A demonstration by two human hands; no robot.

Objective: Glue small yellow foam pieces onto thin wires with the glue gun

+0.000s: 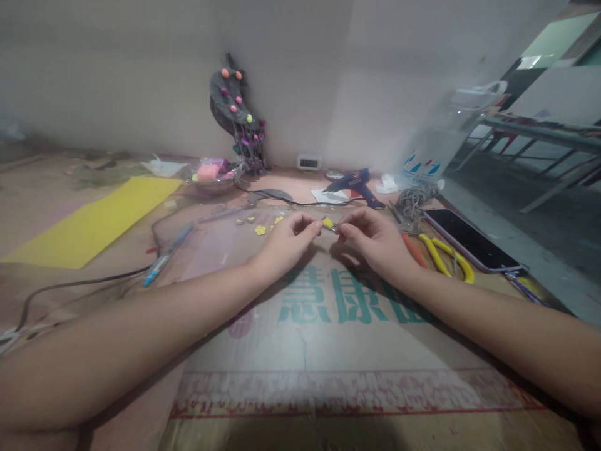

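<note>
Fingertips (317,229) flank 1 yellow piece (327,222) on 2 sides.

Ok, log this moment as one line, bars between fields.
left hand: pinching small yellow piece | right hand: close at its other side | beside left hand: yellow flower | beyond hands: blue glue gun

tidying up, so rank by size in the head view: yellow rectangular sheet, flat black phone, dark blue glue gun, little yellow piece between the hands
yellow rectangular sheet
flat black phone
glue gun
yellow piece
</note>
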